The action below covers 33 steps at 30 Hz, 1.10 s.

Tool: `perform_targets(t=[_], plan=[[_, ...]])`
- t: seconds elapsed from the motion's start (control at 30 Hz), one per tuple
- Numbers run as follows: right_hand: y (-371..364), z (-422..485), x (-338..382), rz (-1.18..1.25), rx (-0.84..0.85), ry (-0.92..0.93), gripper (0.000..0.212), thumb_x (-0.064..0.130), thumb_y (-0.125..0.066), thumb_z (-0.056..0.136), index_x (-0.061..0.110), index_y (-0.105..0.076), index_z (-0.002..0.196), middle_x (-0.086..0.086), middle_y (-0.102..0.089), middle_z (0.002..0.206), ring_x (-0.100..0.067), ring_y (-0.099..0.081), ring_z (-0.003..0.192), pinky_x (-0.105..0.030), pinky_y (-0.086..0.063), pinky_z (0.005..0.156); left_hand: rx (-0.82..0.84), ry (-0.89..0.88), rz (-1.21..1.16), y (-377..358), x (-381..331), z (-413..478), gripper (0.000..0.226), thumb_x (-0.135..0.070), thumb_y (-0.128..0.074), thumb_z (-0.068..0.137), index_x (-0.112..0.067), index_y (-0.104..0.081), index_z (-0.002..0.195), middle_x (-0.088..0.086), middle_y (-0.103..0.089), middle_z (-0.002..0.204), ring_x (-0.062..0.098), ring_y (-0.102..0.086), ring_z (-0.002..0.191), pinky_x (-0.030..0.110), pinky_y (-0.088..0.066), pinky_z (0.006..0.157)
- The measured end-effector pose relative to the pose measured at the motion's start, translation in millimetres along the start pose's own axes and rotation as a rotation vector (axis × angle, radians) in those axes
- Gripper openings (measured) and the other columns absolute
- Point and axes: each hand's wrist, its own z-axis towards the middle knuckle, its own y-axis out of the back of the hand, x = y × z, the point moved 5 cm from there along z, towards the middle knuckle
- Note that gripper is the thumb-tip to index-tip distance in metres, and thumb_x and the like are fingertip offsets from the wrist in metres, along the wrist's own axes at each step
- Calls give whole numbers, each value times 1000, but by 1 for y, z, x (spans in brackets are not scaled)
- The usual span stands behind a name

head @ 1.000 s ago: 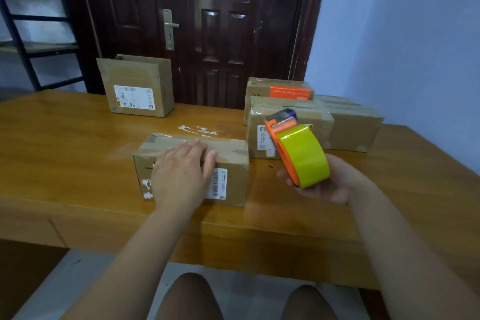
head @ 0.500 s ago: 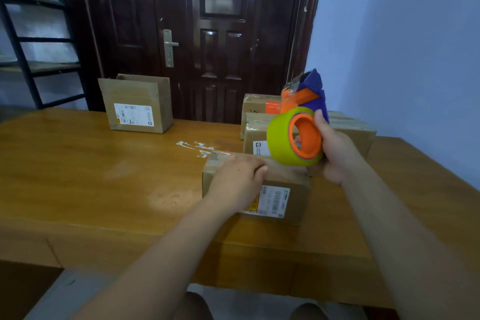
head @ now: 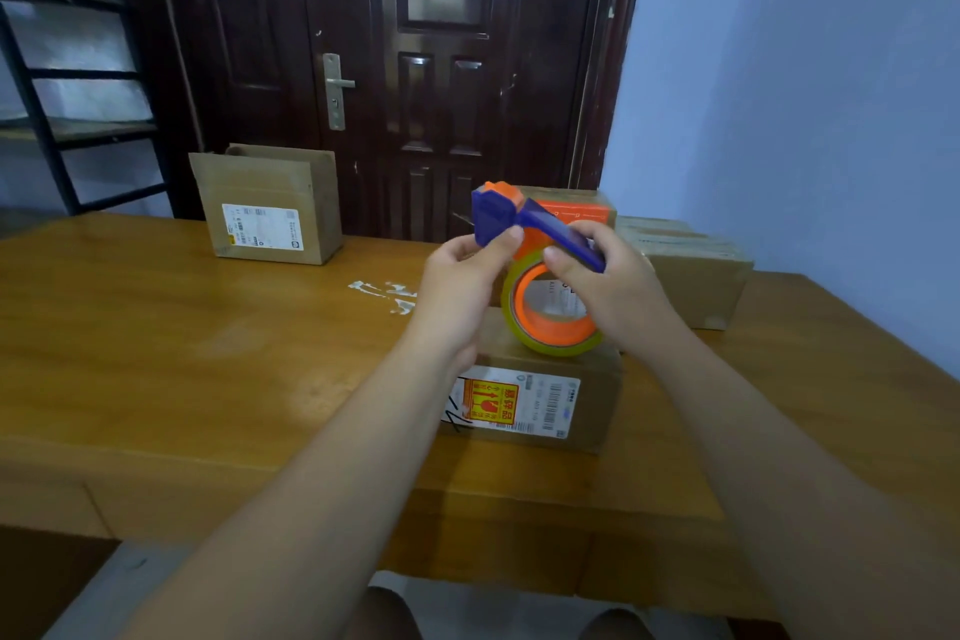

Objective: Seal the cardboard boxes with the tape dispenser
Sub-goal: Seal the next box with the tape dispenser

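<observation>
A blue and orange tape dispenser with a yellow-green roll of tape is held up over a small cardboard box that lies near the table's front edge. My right hand grips the dispenser's blue handle from the right. My left hand pinches the dispenser's blue head with thumb and fingers. The box bears a white label with an orange sticker on its near side; its top is mostly hidden behind the roll and my hands.
On the wooden table, an open-topped cardboard box stands at the back left. Stacked boxes lie at the back right, one with an orange label. Scraps of tape stick to the tabletop. A dark door stands behind.
My left hand left the small box and rose to pinch the dispenser's head. The dispenser turned and came lower, over the box. The box slid right earlier.
</observation>
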Motion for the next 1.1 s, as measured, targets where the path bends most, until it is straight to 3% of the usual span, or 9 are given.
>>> perform_targets(t=[0.1, 0.2, 0.33, 0.47, 0.57, 0.63, 0.83, 0.97, 1.1], plan=[[-1, 0, -1, 2, 12, 5, 28, 39, -58, 92, 26, -50, 116, 6, -57, 103, -9, -56, 92, -13, -39, 65, -6, -16, -48, 4, 7, -2, 38, -28, -69, 83, -17, -58, 118, 3, -68, 111, 18, -66, 103, 37, -50, 93], [-3, -2, -1, -10, 14, 22, 33, 37, -59, 92, 25, -49, 121, 7, -55, 105, -8, -54, 93, -8, -37, 63, -54, 9, -192, 11, 13, -3, 21, -18, -65, 87, -17, -60, 107, -1, -73, 94, 13, -70, 89, 29, -56, 78], [-5, -5, 1, -45, -31, 66, 40, 36, -61, 91, 22, -48, 126, 6, -53, 112, -9, -52, 99, -10, -36, 68, -107, 116, -490, 13, 18, -5, 14, -4, -50, 92, -9, -59, 100, 1, -74, 78, 17, -72, 83, 32, -58, 78], [-7, -6, 2, -61, -48, 105, 39, 36, -62, 89, 25, -46, 123, 9, -50, 111, -8, -50, 99, -8, -36, 67, -193, 264, -715, 20, 26, -8, 28, -35, -49, 95, -8, -49, 102, 16, -73, 81, 29, -72, 83, 39, -58, 77], [-7, -6, 2, -84, -36, 113, 43, 35, -62, 90, 23, -46, 127, 8, -49, 114, -9, -50, 101, -9, -37, 67, -163, 299, -673, 29, 24, -4, 68, -67, -53, 81, -7, -43, 112, 19, -71, 97, 29, -71, 85, 40, -58, 77], [-6, -5, 3, -97, -15, 121, 43, 35, -62, 90, 23, -45, 128, 7, -50, 114, -9, -51, 100, -9, -36, 66, -125, 311, -621, 32, 20, -3, 74, -69, -57, 75, -12, -41, 119, 18, -70, 99, 28, -71, 87, 41, -56, 83], [-1, -1, 7, 2, 128, 59, 39, 31, -67, 87, 30, -41, 115, 11, -51, 107, -6, -55, 90, -9, -41, 61, -199, 315, -326, 50, 19, -3, 33, -7, -60, 89, -11, -49, 120, 16, -67, 100, 21, -71, 81, 27, -58, 60], [-2, 5, 18, -54, 200, 79, 47, 32, -73, 81, 32, -40, 114, 22, -47, 99, -4, -54, 87, -7, -42, 55, -263, 179, -92, 71, 10, 3, 35, 3, -60, 87, -19, -50, 112, 13, -69, 91, 16, -69, 72, 22, -56, 61], [-15, 12, 30, -191, 233, 142, 59, 37, -78, 76, 36, -39, 120, 17, -46, 108, -9, -55, 87, -11, -42, 58, -268, 93, 105, 89, 4, 10, 41, -4, -65, 86, -23, -46, 117, 10, -69, 88, 14, -66, 67, 24, -55, 59]])
